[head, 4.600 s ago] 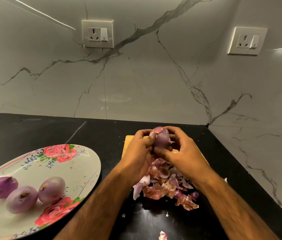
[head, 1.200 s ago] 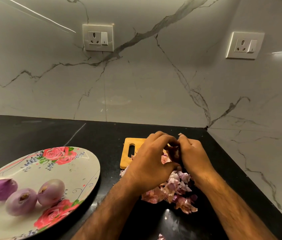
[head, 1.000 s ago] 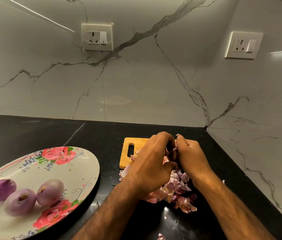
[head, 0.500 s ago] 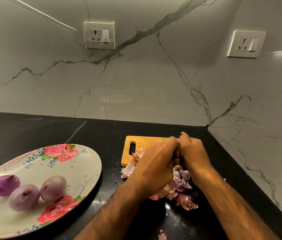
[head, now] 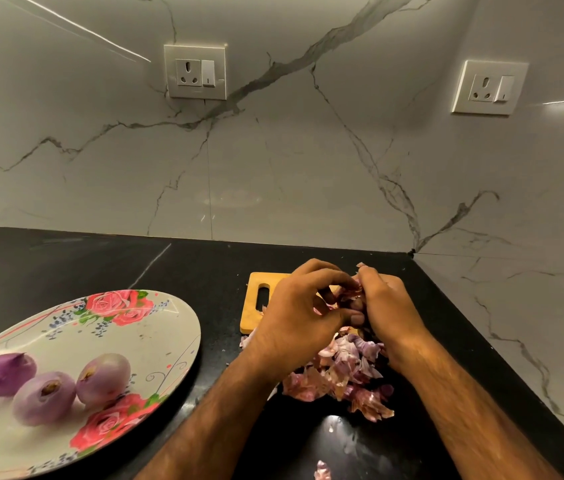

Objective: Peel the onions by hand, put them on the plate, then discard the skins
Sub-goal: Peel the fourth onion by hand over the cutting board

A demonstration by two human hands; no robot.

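Note:
Both my hands meet over a small wooden cutting board (head: 256, 308). My left hand (head: 303, 318) and my right hand (head: 386, 310) curl round an onion (head: 349, 297), which shows only as a purple sliver between the fingers. A pile of pink-purple onion skins (head: 339, 374) lies on the black counter just below the hands. To the left, a floral plate (head: 155, 337) holds three peeled onions (head: 44, 396), side by side near its front.
The black counter (head: 100, 268) ends at marble walls behind and to the right, forming a corner by the board. Two wall sockets (head: 195, 71) are mounted above. A loose skin scrap (head: 322, 471) lies near the bottom edge.
The hands lowered the onion from in front of me to just above the board and closed tighter round it. The fingers keep working at the skin; the plate and pile have not moved.

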